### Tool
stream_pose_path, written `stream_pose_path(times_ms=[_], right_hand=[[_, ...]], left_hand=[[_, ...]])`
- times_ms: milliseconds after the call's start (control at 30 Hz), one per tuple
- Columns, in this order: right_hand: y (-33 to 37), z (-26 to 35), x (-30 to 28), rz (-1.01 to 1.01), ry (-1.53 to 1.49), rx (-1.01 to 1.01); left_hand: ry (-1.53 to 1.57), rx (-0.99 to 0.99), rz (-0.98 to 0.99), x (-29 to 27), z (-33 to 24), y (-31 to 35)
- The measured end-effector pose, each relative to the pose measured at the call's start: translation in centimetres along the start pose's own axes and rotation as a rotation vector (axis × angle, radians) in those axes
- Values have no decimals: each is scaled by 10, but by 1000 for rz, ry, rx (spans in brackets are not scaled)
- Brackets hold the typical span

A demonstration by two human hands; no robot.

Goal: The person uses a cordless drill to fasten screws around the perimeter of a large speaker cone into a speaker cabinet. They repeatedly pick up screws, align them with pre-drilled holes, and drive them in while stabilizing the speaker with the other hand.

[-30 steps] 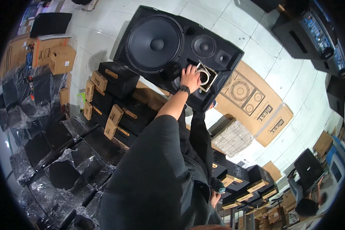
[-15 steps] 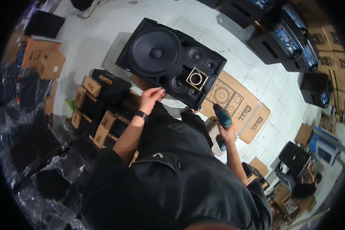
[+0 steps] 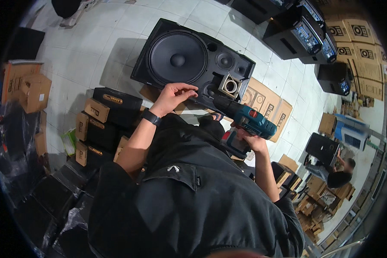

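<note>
Right hand (image 3: 254,142) grips drill (image 3: 258,121). Left hand (image 3: 172,99) pinched narrow by speaker box (image 3: 211,61), can't tell if holding anything. Big round speaker (image 3: 177,60) in; pale square piece (image 3: 225,84) looks loose.

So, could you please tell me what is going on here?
A person holds a teal cordless drill in the right hand, its nose pointing toward a big black speaker that lies face up. The left hand is at the speaker's near edge, fingertips pinched together; whether they hold something small is unclear. A pale square frame with a round opening sits on the speaker's face.
</note>
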State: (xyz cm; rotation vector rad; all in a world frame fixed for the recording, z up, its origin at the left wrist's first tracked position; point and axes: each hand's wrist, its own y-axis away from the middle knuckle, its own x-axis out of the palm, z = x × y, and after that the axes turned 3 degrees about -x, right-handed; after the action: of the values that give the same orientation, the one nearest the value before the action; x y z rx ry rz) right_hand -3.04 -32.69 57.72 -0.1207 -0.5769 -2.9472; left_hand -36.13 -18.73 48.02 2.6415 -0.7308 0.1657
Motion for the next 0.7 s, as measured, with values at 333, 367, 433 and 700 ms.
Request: stream_pose_path(times_ms=[333,367,433,700], right_hand=[[4,-1,59,-295,-54,7],[2,-4,56,-302,48,64],[3,-11,51,-381,164,47],[14,-47,11,-624,171,0]], left_hand=[[338,-58,77,-42,10,-3],[286,-87,60,-49,18,-6],[221,-164,28,-64,34,-9],[-24,-574,-96,-100,119,-21]])
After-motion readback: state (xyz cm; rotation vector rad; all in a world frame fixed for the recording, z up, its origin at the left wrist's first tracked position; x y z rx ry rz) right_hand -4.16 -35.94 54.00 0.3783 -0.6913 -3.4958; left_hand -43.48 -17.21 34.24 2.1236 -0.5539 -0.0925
